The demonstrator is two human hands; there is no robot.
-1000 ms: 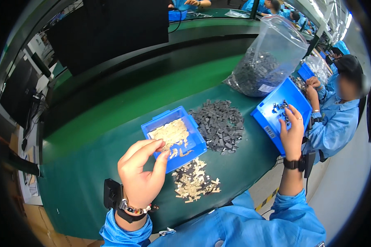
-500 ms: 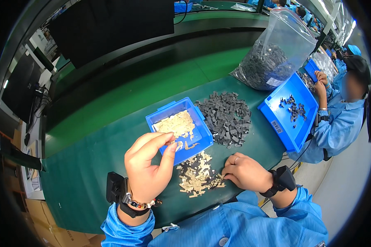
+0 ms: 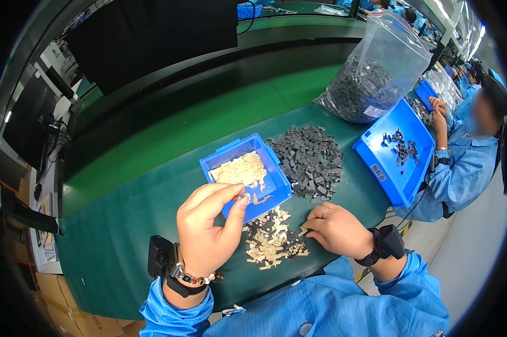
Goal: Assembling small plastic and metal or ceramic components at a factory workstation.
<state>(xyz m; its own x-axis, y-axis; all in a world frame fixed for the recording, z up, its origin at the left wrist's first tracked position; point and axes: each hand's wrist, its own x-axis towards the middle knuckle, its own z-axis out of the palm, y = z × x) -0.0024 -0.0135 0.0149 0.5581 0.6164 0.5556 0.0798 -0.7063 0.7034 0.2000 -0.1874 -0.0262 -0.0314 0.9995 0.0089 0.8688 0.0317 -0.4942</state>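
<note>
My left hand [image 3: 211,222] is over the near left edge of a small blue tray [image 3: 281,181], thumb and fingertips pinched together. Whatever is between them is too small to make out against the cream pieces [image 3: 239,168] lying in that tray. My right hand [image 3: 340,231] rests low over the green table, its thumb and forefinger closed on a small beige piece [image 3: 303,231]. Beside those fingertips spreads a mixed pile [image 3: 267,247] of beige and black pieces. A larger heap of dark grey pieces [image 3: 309,160] lies to the right of the small tray.
A clear plastic bag [image 3: 371,78] full of dark pieces stands at the far right. Near it, a larger blue tray [image 3: 385,160] holds several dark parts. A co-worker in a blue sleeve [image 3: 461,177] sits on the right. A dark monitor [image 3: 158,39] is at upper left.
My left hand has shifted slightly right and down, still pinched. My right hand has moved a little up, with the beige piece now visible at its fingertips.
</note>
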